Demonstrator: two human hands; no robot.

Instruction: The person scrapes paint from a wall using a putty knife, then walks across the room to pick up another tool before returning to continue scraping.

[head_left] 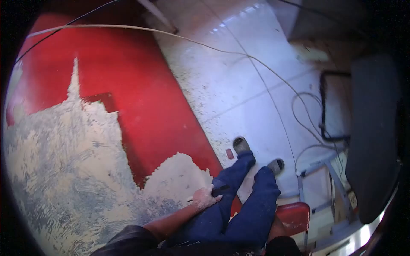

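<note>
My left hand [204,199], dusted with pale powder, rests by my left thigh at the edge of the red surface [145,98]. Its fingers are closed on a thin dark tool [221,187], which pokes out on both sides; its exact kind is not clear. Beside this hand spreads a smooth pale patch of filler-like coating [177,175]. A larger, streaky grey and cream coating [77,162] covers much of the surface to the left. Only my right forearm shows, beside my right leg; the hand itself is hidden.
A red stool seat [294,217] stands at my right, near a grey metal frame [337,192]. A pale cable [192,40] crosses the surface and floor, with loops at the right. Crumbs and a small red piece [230,154] lie on the tiled floor [265,106].
</note>
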